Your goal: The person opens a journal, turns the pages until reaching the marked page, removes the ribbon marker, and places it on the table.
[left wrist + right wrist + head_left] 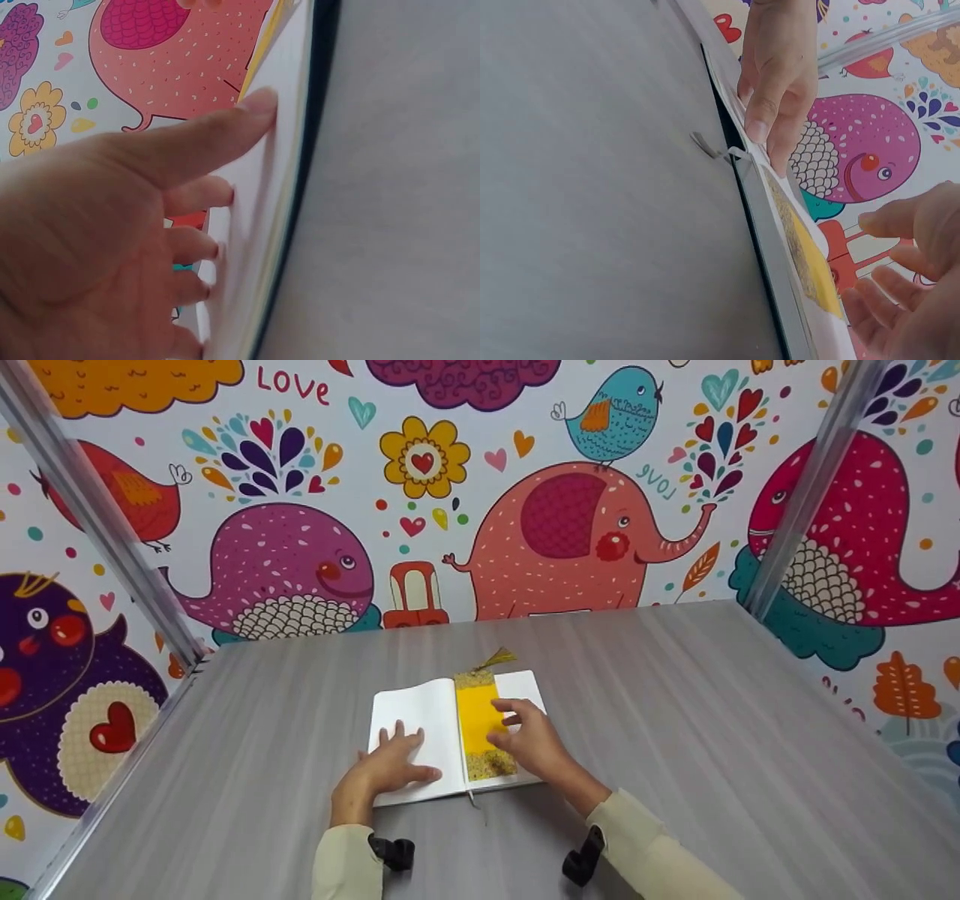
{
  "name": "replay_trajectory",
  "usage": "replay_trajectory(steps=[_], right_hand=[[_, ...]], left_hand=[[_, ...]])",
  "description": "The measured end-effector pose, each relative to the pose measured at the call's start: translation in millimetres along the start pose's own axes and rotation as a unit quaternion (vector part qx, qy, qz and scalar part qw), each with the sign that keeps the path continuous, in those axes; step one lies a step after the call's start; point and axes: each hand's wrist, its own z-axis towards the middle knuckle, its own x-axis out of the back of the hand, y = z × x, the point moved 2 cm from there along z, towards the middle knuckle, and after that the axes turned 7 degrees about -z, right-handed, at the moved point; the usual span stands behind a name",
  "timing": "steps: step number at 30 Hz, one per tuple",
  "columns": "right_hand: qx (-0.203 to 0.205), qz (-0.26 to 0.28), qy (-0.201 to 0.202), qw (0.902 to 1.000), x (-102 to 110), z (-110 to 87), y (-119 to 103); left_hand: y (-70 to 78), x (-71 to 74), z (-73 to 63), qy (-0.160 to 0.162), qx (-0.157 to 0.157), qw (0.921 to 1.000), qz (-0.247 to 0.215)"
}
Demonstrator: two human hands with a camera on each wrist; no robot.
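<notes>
An open notebook (pixel 435 697) with blank white pages lies on the table. Along its right page, beside the fold, lies a yellow bookmark (pixel 477 720) with patterned gold ends and a tassel (pixel 501 657) past the top edge. My left hand (pixel 390 765) rests spread on the left page, fingertips and thumb touching the paper in the left wrist view. Over the right page, my right hand (pixel 531 739) hovers at the bookmark's right edge, fingers loosely bent and apart from the thumb. In the right wrist view nothing sits between those fingers (pixel 885 296).
The grey table (pixel 285 735) extends around the notebook on all sides. A ribbon marker (pixel 474 801) sticks out below the notebook's spine. Behind the table stands a wall (pixel 420 532) with cartoon animals, framed by metal posts (pixel 806 487). Black cameras (pixel 581 861) are strapped to both wrists.
</notes>
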Motion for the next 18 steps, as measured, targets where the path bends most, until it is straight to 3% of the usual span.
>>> replay_trajectory(steps=[10, 18], right_hand=[[-0.074, -0.06, 0.011, 0.9954, -6, 12.9, 9], [-0.128, -0.096, -0.017, 0.9869, -9, 21.7, 1]], left_hand=[[1.0, -0.8, -0.5, 0.005, -0.001, 1.0, 0.0], [0.7, -0.4, -1.3, 0.003, 0.002, 1.0, -0.003]])
